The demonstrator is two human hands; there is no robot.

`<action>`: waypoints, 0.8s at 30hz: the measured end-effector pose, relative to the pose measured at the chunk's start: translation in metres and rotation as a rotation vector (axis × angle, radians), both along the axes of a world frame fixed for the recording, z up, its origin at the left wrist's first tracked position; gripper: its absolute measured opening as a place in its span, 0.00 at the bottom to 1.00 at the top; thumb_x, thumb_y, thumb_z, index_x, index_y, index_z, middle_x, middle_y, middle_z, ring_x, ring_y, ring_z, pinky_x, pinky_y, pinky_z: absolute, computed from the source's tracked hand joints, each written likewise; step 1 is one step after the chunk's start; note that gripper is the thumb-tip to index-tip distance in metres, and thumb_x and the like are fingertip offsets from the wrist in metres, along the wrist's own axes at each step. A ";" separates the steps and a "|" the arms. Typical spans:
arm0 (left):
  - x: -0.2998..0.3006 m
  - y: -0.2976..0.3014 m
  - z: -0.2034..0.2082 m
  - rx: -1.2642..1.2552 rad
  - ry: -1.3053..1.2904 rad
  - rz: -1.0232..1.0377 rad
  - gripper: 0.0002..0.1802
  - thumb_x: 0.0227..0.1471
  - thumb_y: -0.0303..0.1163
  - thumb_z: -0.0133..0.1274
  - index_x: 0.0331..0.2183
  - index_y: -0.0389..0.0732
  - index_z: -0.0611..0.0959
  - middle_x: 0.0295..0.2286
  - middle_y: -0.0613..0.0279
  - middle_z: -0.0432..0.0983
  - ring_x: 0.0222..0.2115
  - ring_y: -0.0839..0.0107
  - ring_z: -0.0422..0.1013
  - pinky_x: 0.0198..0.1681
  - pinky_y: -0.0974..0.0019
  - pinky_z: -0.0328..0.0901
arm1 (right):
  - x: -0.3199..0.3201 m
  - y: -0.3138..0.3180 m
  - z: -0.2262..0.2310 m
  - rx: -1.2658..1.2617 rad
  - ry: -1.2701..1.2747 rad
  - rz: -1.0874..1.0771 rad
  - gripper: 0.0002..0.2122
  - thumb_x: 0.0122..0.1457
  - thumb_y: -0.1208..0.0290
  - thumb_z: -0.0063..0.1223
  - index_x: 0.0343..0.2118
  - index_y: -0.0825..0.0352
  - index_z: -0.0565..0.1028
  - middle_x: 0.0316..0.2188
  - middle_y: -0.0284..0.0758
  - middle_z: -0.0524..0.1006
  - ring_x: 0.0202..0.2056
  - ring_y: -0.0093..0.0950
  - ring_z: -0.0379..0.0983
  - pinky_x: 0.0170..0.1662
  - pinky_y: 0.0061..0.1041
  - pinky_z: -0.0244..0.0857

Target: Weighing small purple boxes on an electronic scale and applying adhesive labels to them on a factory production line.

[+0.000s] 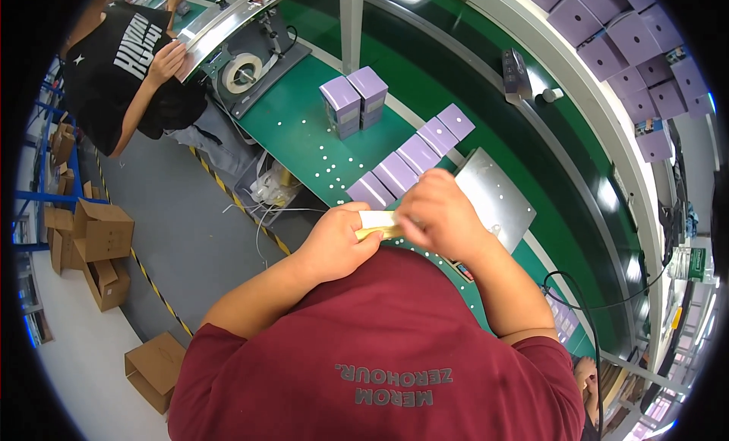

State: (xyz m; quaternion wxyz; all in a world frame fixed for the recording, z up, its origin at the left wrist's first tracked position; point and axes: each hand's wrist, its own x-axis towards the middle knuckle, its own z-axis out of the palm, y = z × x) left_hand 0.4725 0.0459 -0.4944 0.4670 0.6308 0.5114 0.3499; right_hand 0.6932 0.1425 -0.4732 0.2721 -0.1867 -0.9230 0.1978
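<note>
My left hand [339, 242] is closed round one end of a small flat pad, white on top and yellow along its lower side [373, 222]; it looks like a strip or stack of labels. At the pad's right end is my right hand [446, 216], fingers curled in and thumb pressed toward them, slightly smeared by motion. What those fingertips pinch is hidden. Just beyond both hands, a slanting row of several purple boxes [395, 173] lies on the green table [292, 149]. Small white round dots are scattered over the tabletop.
Two purple box stacks [360, 99] stand farther back. To the right lies a metal plate [497, 202]. A tape roll machine [244, 73] sits at far left, near a person in black [125, 69]. Cartons [156, 369] are on the floor. A dark conveyor [577, 152] curves along the right.
</note>
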 end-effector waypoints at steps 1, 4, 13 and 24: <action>-0.002 -0.002 -0.005 0.000 0.000 0.007 0.07 0.57 0.25 0.59 0.38 0.37 0.87 0.28 0.62 0.74 0.28 0.68 0.73 0.33 0.64 0.67 | 0.004 0.014 -0.014 0.000 0.000 0.007 0.08 0.46 0.77 0.69 0.30 0.63 0.82 0.30 0.32 0.80 0.35 0.35 0.75 0.49 0.38 0.69; -0.006 -0.009 -0.020 -0.144 -0.166 0.150 0.08 0.58 0.26 0.59 0.39 0.36 0.87 0.29 0.64 0.75 0.29 0.71 0.74 0.35 0.65 0.68 | 0.014 0.048 -0.047 0.084 -0.050 -0.290 0.07 0.47 0.77 0.67 0.30 0.63 0.82 0.29 0.33 0.80 0.34 0.36 0.75 0.49 0.38 0.69; -0.019 -0.010 -0.018 -0.127 -0.117 0.162 0.06 0.59 0.25 0.58 0.37 0.34 0.86 0.29 0.64 0.75 0.29 0.72 0.73 0.34 0.65 0.67 | -0.036 0.000 -0.009 0.014 -0.030 0.057 0.07 0.48 0.75 0.69 0.30 0.63 0.82 0.31 0.31 0.79 0.36 0.36 0.74 0.46 0.36 0.68; -0.016 -0.002 -0.021 -0.040 0.005 0.064 0.04 0.57 0.24 0.58 0.33 0.35 0.85 0.29 0.60 0.73 0.27 0.68 0.71 0.32 0.64 0.65 | -0.030 0.000 -0.013 0.019 -0.031 0.101 0.08 0.47 0.75 0.70 0.31 0.63 0.83 0.31 0.31 0.79 0.35 0.34 0.74 0.47 0.35 0.68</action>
